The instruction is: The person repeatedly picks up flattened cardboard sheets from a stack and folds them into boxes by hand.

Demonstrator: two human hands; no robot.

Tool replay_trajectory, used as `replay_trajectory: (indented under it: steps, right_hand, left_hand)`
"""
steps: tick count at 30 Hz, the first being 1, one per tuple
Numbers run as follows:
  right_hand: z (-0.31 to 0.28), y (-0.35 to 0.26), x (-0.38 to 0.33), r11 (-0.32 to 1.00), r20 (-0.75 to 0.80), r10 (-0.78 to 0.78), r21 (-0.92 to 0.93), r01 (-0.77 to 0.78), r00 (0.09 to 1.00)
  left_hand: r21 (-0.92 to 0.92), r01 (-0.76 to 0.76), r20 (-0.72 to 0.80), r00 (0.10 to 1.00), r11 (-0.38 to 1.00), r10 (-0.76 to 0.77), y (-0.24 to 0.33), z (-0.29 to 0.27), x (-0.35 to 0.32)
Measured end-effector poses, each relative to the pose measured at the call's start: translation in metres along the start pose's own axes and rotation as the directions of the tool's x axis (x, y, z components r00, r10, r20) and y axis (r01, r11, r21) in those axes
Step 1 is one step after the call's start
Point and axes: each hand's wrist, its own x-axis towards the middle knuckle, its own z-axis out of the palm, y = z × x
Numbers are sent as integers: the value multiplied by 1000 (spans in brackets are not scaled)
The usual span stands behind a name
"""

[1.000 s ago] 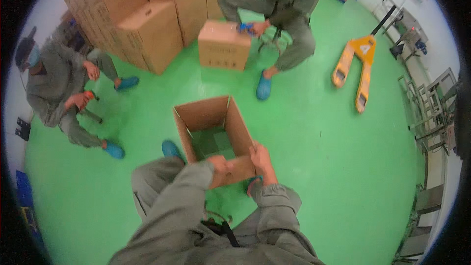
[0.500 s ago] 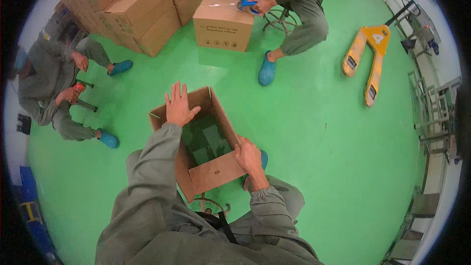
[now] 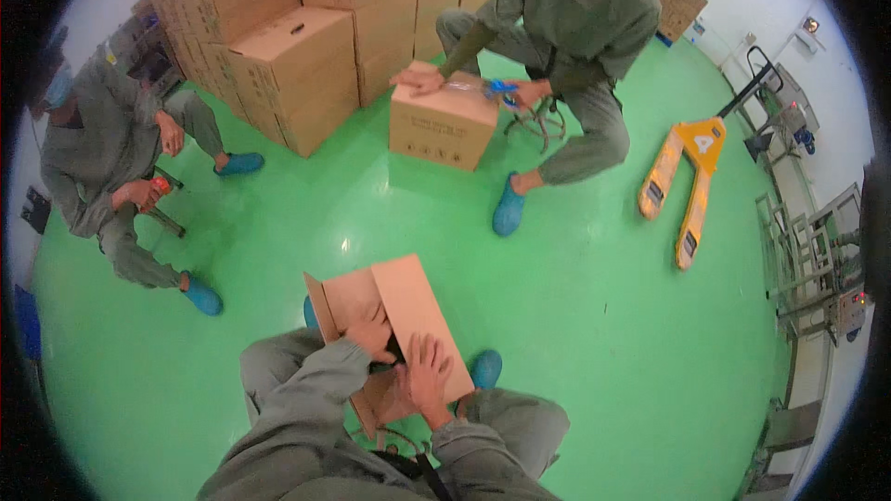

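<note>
An open-topped brown cardboard box [image 3: 429, 315] stands between my knees. Its right long flap lies folded over the top, while the left flap [image 3: 320, 308] sticks up and outward. The far short flap [image 3: 351, 291] is folded inward. My left hand [image 3: 369, 334] presses on the inner flap beside a dark gap, its fingers bent and partly hidden. My right hand [image 3: 427, 376] lies on the right flap near its inner edge, fingers spread. Most of the box's inside is covered by flaps and hands.
Across from me a seated person tapes a closed carton [image 3: 441, 125] with a blue tape dispenser [image 3: 501, 90]. Another person sits at the left holding something red [image 3: 161, 186]. Stacked cartons [image 3: 316, 83] stand behind; a yellow pallet jack [image 3: 691, 153] and metal frames [image 3: 807, 269] are at the right.
The right long flap and far flap have come down over the box opening. Both my hands have moved together onto the flaps. The view has tilted up; the person opposite now steadies the carton with a hand.
</note>
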Motion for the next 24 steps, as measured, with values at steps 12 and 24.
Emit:
replay_trajectory:
  steps: [12, 24]
  right_hand:
    - [37, 44, 22, 639, 294, 31, 729, -245, 955]
    - [60, 84, 19, 564, 417, 255, 669, -485, 872]
  left_hand:
    - [-778, 38, -485, 598, 627, -638, 103, 68, -40]
    - [-147, 128, -568, 801, 981, -190, -32, 30, 28]
